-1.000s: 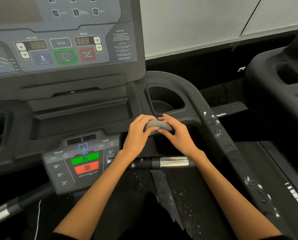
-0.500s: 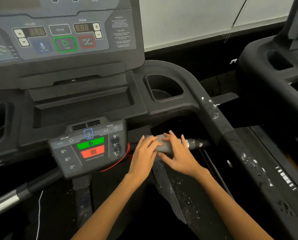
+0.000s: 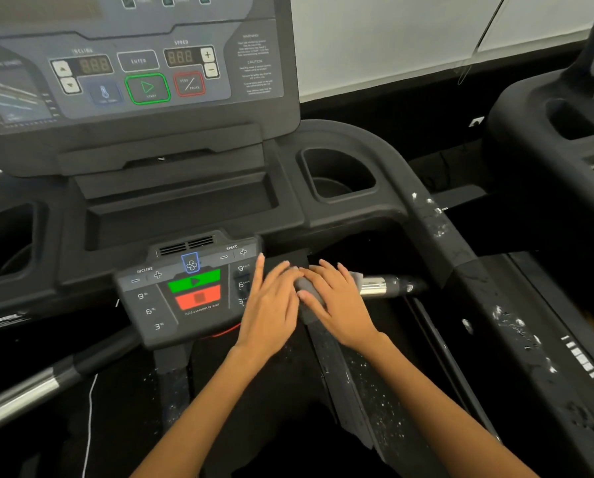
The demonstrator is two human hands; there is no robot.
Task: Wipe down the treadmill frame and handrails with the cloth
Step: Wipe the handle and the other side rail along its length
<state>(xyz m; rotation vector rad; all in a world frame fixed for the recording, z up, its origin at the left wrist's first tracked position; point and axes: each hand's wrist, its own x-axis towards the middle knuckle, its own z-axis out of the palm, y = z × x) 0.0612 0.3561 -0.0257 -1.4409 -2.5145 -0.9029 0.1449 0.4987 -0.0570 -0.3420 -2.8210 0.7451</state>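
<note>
A black treadmill frame (image 3: 437,236) fills the view below a grey console (image 3: 140,74). Both hands lie on the grey cloth (image 3: 307,289) draped over the inner handrail (image 3: 385,286). Left hand (image 3: 271,305): fingers extended, pressing flat. Right hand (image 3: 340,301): fingers spread, pressing the cloth.

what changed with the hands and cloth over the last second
Both hands, left hand and right hand, came down with the grey cloth from the console edge below the cup holder onto the short chrome grip bar, then flattened over it, fingers straighter. The cloth stayed between the hands; the bar's chrome end remains uncovered.
</note>
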